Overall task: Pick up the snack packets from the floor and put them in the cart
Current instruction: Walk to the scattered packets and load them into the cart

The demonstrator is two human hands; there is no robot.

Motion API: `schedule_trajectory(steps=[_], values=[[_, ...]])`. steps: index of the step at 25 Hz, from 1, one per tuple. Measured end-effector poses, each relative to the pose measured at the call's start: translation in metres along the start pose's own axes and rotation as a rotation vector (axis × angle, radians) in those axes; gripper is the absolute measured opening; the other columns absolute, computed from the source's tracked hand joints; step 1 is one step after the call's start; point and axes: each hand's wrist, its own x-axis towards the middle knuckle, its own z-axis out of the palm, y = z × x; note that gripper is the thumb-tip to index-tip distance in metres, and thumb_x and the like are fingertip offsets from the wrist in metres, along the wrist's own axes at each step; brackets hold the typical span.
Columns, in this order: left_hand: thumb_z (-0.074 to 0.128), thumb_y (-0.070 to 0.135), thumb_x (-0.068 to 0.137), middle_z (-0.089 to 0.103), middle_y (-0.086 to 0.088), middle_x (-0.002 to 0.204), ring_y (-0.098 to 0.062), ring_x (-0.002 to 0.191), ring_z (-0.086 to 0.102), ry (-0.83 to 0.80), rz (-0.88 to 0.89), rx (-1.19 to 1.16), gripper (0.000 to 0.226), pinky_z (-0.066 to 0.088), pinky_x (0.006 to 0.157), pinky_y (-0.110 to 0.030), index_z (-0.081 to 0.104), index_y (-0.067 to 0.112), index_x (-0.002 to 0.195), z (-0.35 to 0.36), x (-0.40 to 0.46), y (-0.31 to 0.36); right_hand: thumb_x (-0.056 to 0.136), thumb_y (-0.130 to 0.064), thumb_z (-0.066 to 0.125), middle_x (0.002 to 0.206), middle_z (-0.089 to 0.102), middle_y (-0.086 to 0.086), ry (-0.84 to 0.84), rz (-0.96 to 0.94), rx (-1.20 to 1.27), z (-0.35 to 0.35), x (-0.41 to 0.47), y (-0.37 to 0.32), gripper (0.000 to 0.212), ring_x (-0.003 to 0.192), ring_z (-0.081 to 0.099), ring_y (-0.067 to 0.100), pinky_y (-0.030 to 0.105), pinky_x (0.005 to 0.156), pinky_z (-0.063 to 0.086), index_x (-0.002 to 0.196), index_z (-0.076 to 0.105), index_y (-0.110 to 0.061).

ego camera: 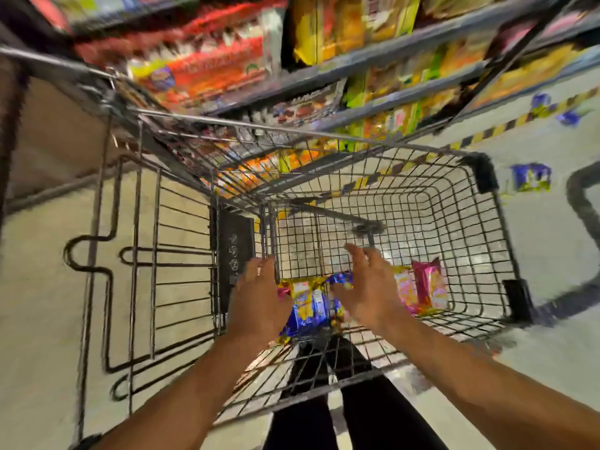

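Presently, over the wire cart [461,203]: left hand [256,300] and right hand [367,287], each grip wide with fingers spread, holding nothing. Between them, blue-and-yellow snack packets [308,310] in the basket at 6 o'clock; pink packets [425,287] just beside the right hand at 3 o'clock. Folded child-seat flap [162,254] at 9 o'clock. Stocked shelves [357,60], blurred, at 12 o'clock. Blue packets [531,177] on the floor [548,248] beyond the rim at 2 o'clock, more near the striped floor tape [506,125].
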Motion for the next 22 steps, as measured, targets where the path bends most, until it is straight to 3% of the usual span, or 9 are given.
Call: schedule_trajectory(steps=[5,9,12,16,22], values=[[0.067,0.028,0.082,0.035,-0.008,0.153,-0.031,0.135,0.037,0.175,0.167,0.056,0.087,0.038,0.108,-0.044,0.021,0.023,0.155,-0.055,-0.02,0.059,0.086,-0.045,0.062,0.157,0.017,0.017,0.206,0.087,-0.035,-0.071,-0.038,0.001,0.075,0.14,0.027,0.038,0.047,0.11,0.033,0.15,0.03,-0.021],[0.062,0.034,0.089,0.019,-0.004,0.161,-0.027,0.145,0.021,0.225,0.369,0.073,0.088,0.026,0.117,-0.044,0.009,0.027,0.159,-0.094,-0.031,0.114,0.085,-0.042,0.061,0.159,0.02,0.017,0.424,0.042,-0.044,-0.134,-0.062,0.005,0.076,0.144,0.023,0.035,0.048,0.116,0.028,0.151,0.031,-0.019],[0.056,0.036,0.091,0.016,-0.006,0.162,-0.028,0.149,0.013,0.345,0.517,0.122,0.086,0.017,0.121,-0.047,0.003,0.026,0.159,-0.122,-0.047,0.159,0.079,-0.05,0.048,0.159,0.024,0.014,0.567,0.053,-0.127,-0.188,-0.083,0.015,0.081,0.144,0.025,0.035,0.054,0.116,0.025,0.152,0.029,-0.022],[0.049,0.042,0.096,0.006,-0.003,0.166,-0.026,0.153,-0.002,0.445,0.602,0.176,0.085,0.004,0.124,-0.048,-0.007,0.028,0.158,-0.143,-0.067,0.215,0.084,-0.054,0.043,0.163,0.01,0.01,0.668,0.088,-0.273,-0.244,-0.113,0.04,0.08,0.149,0.007,0.032,0.054,0.12,0.006,0.155,0.018,-0.028],[0.052,0.046,0.097,0.001,0.001,0.166,-0.024,0.153,-0.008,0.38,0.722,0.14,0.081,0.005,0.123,-0.049,0.001,0.031,0.158,-0.118,-0.105,0.308,0.088,-0.055,0.049,0.161,0.018,0.011,0.734,0.18,-0.217,-0.296,-0.15,0.11,0.078,0.147,0.013,0.033,0.053,0.12,0.014,0.154,0.018,-0.028]])
